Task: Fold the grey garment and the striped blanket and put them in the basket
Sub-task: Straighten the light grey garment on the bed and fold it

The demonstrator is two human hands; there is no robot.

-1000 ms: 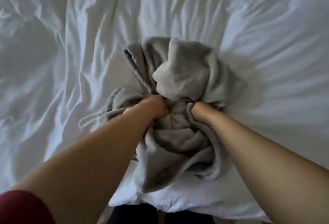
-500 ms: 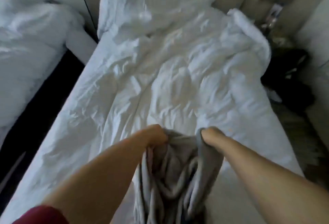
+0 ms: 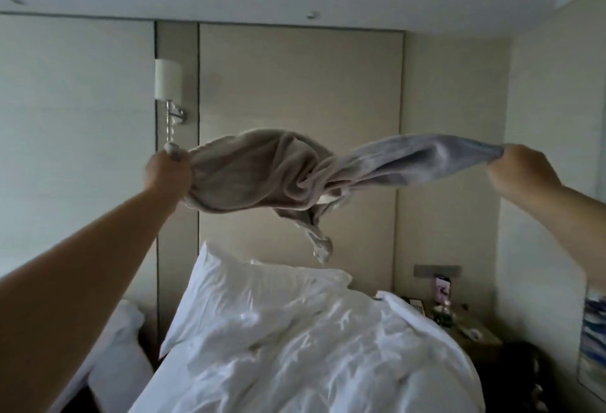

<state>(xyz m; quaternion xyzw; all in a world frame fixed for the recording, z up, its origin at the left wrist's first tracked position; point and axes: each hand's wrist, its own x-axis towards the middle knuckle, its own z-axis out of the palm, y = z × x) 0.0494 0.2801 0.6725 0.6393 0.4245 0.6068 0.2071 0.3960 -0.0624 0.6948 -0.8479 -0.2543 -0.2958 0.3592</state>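
Left hand (image 3: 169, 171) and right hand (image 3: 521, 173) raised well apart, each gripping an end of the grey garment (image 3: 262, 170), stretched mid-air above the bed (image 3: 295, 347), twisted at its middle. Step judged: shaking out before folding; next, untwist and lay it flat on the bed.

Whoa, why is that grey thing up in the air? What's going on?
A person is holding the grey garment stretched out in the air above the bed. The left hand grips one end and the right hand grips the other. It is twisted in the middle with a bit dangling down, so it is not folded yet.
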